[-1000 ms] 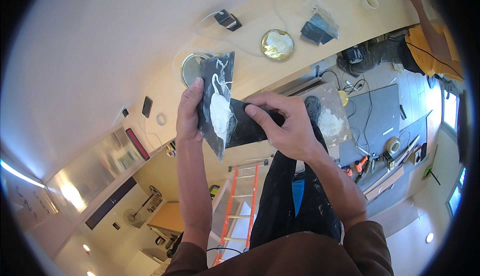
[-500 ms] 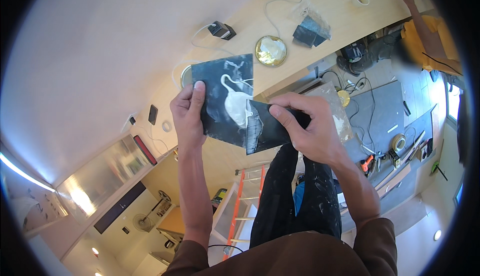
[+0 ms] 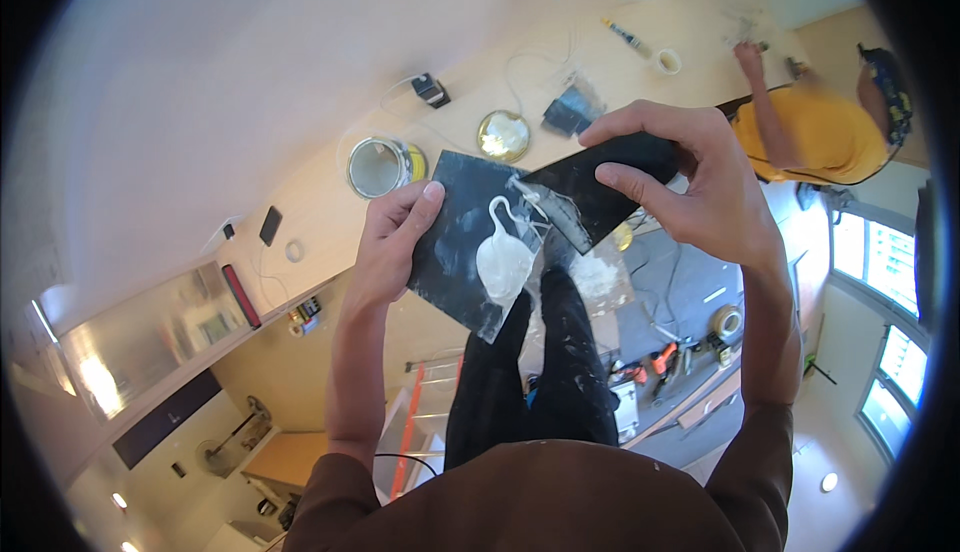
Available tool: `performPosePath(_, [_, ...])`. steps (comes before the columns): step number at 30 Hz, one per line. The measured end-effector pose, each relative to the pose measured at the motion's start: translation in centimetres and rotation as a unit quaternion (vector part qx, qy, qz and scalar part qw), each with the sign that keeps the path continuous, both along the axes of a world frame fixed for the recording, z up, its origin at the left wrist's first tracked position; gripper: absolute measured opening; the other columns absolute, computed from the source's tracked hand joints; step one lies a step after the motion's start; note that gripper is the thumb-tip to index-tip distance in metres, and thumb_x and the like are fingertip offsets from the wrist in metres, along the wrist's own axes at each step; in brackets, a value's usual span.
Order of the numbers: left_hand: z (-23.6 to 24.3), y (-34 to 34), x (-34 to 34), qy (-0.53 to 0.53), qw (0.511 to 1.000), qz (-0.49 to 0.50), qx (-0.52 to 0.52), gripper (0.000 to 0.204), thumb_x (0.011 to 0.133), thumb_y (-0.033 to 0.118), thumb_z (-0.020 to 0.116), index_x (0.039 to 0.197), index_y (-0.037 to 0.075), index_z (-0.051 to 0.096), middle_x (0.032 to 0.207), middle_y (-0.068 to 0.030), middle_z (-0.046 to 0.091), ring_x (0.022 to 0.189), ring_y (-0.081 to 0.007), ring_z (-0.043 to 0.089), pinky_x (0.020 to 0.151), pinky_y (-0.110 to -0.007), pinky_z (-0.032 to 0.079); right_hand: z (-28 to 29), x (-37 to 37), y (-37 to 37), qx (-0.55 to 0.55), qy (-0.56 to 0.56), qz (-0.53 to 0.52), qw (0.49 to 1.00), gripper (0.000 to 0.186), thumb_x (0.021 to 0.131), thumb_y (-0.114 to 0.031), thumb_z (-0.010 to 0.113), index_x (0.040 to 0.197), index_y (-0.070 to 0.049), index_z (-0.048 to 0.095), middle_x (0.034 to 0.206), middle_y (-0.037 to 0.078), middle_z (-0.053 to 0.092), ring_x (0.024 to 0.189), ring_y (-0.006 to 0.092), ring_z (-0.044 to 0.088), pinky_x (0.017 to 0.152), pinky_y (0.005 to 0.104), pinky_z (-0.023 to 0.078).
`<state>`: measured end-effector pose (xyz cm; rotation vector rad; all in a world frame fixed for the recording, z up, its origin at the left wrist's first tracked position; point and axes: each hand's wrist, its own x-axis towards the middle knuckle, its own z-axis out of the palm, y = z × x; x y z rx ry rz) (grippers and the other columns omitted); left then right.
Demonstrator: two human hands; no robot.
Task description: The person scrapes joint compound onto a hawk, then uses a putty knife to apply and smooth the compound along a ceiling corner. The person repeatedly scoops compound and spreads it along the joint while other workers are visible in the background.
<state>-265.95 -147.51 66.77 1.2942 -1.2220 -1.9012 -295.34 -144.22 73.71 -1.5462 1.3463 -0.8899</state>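
My left hand grips the left edge of a flat black sheet, thumb on top. A blob of white paste with a thin curled tail lies on that sheet. In my right hand is a second black sheet, bent under my fingers. White paste smears its lower left edge, which is near or touching the upper right edge of the first sheet. Beyond the sheets, an open can and a gold round lid holding white paste stand on the wooden surface.
A black power adapter, dark folded sheets, a brush and a tape roll lie on the wooden surface. A person in yellow works at the right. Below are an orange ladder and tools on a grey board.
My right hand has moved up and right, tilting its sheet. The left sheet has swung lower, and more of its paste shows. The view has shifted, bringing the can into sight.
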Motion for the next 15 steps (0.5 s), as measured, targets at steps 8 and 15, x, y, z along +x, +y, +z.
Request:
performPosePath(8, [11.1,2.5,0.4,-0.048,0.983,-0.128,-0.122,0.035,0.106,0.029,0.052,0.087,0.0,0.06,0.076,0.0066,0.051,0.074,-0.0027,0.043,0.068,-0.021,0.038,12.7,0.7,2.0,-0.108,0.167,0.069,0.978,0.013,0.087,-0.004,0.07,0.1,-0.003,0.07,0.085,0.012,0.072,0.074,0.0252,0.068,0.074,0.033,0.053])
performPosePath(15, [17.0,3.8,-1.6,-0.036,0.975,-0.137,-0.169,0.039,0.107,0.028,0.05,0.079,0.001,0.047,0.067,0.0052,0.033,0.065,-0.0057,0.028,0.056,-0.028,0.028,16.9,1.6,3.5,-0.133,0.223,0.099,0.961,0.01,0.088,-0.009,0.07,0.097,-0.006,0.071,0.086,0.01,0.073,0.077,0.0321,0.066,0.082,0.0389,0.048])
